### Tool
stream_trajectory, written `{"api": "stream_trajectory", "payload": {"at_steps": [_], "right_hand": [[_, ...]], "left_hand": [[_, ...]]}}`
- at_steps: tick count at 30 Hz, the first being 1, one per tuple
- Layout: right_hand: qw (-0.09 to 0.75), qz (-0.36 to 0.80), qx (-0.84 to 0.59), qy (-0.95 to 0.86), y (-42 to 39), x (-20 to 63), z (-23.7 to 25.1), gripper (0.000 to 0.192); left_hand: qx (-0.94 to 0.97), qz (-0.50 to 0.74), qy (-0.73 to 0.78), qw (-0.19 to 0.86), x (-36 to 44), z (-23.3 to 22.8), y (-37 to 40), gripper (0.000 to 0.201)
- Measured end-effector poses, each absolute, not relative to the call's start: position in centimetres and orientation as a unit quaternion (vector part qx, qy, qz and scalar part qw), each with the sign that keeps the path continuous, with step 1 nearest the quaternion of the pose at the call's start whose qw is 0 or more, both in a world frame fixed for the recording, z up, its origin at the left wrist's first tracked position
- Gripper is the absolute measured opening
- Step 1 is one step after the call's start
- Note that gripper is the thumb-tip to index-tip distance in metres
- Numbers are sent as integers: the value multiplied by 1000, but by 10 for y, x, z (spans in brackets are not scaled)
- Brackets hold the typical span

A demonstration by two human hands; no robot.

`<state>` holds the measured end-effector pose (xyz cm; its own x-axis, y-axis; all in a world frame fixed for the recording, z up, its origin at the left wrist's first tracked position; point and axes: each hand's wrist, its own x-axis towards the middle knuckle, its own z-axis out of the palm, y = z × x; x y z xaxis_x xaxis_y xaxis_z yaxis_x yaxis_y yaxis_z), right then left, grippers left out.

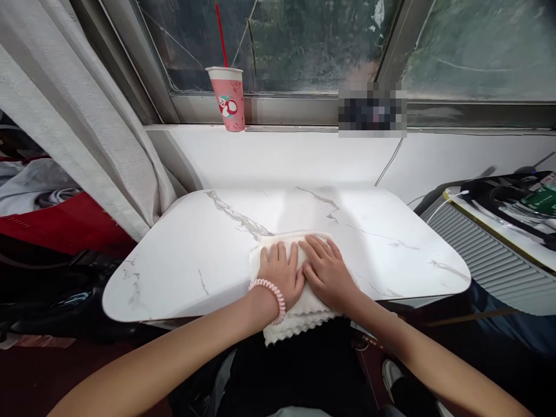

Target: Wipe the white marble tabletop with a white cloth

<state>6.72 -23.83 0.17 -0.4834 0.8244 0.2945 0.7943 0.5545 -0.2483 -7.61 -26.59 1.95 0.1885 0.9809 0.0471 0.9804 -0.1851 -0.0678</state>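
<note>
A cream-white cloth (310, 301) with a scalloped edge lies folded on the white marble-patterned table (182, 249), its near edge hanging over the front. My left hand (281, 271) rests flat on the cloth with its fingers stretched forward; a pink coiled band circles that wrist. Beside it, my right hand (328, 269) also lies flat on the cloth, fingers extended and angled toward the left. The two thumbs are close together in the middle. Neither hand grips the cloth; both press on it from above.
A pink paper cup (230, 107) with a red straw stands on the window ledge. Left of the table hangs a pale curtain (99, 110). On the right, a ribbed grey cabinet (486, 243) carries cables and a green item. A blurred-out patch covers something on the sill.
</note>
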Motion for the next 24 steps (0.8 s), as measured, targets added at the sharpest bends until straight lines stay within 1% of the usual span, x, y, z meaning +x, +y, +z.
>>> {"api": "stream_trajectory", "payload": {"at_steps": [5,9,14,21,24], "right_hand": [[191,46,-475,-858,-236,78,3,49],[190,44,-485,-852,-217,74,3,47],[194,44,-492,-848,-170,60,2,45],[222,62,-512,-827,-91,42,0,41],[237,69,-521,-817,-63,39,-1,39]], "left_hand": [[-781,-24,-623,28,-75,17,-259,58],[-770,-55,-635,-4,-76,12,-236,55],[-731,-102,-675,-31,-84,11,-182,48],[-728,-113,-675,-23,-96,12,-101,50],[-734,-123,-668,-14,-99,11,-71,47]]}}
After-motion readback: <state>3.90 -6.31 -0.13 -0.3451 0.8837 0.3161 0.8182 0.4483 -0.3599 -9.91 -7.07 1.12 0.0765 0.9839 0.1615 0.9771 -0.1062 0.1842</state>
